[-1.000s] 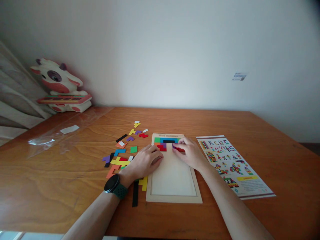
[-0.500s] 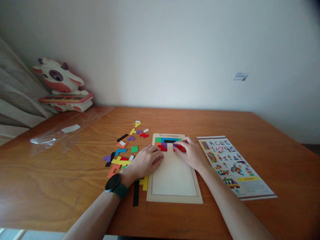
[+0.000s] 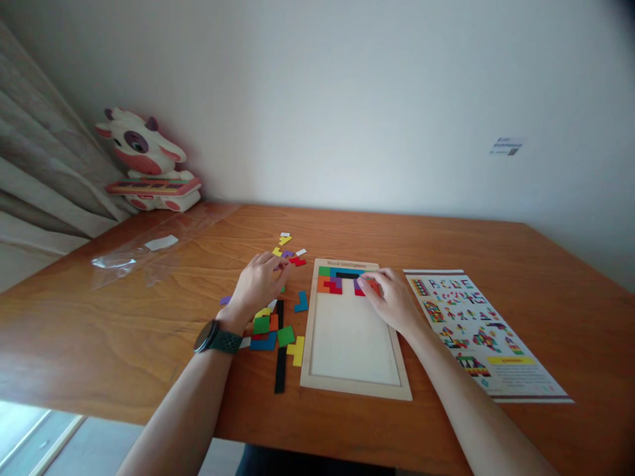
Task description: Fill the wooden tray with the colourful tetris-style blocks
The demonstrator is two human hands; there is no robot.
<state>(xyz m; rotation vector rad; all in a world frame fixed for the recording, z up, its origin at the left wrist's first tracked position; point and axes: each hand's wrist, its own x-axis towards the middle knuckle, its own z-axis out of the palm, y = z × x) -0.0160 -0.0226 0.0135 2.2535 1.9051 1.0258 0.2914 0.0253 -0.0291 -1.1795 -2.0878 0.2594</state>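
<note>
My left hand [image 3: 260, 283] hovers over the loose puzzle pieces left of the board, its fingers loosely bent and apart, with no piece visible in them. My right hand [image 3: 391, 297] rests at the upper right of the wooden puzzle board [image 3: 357, 390], thumb and fingertips over red and orange pieces set there. The fingers partly cover those pieces. Along the board's top lie green, blue, black, orange, purple and red pieces, with a gap between the two red ones [image 3: 335, 288]. Beside the board are a blue piece [image 3: 301, 303], a green square [image 3: 286, 336] and a yellow piece [image 3: 296, 350].
A printed pattern sheet [image 3: 476, 330] lies right of the board. Several small pieces, including a red one [image 3: 297, 262], are scattered beyond my left hand. Clear plastic wrapping [image 3: 124, 261] and a toy cow keyboard [image 3: 153, 188] are at the back left.
My left hand has moved left, from the board to above the loose pieces. My right hand stays at the board's upper right. The view has shifted slightly.
</note>
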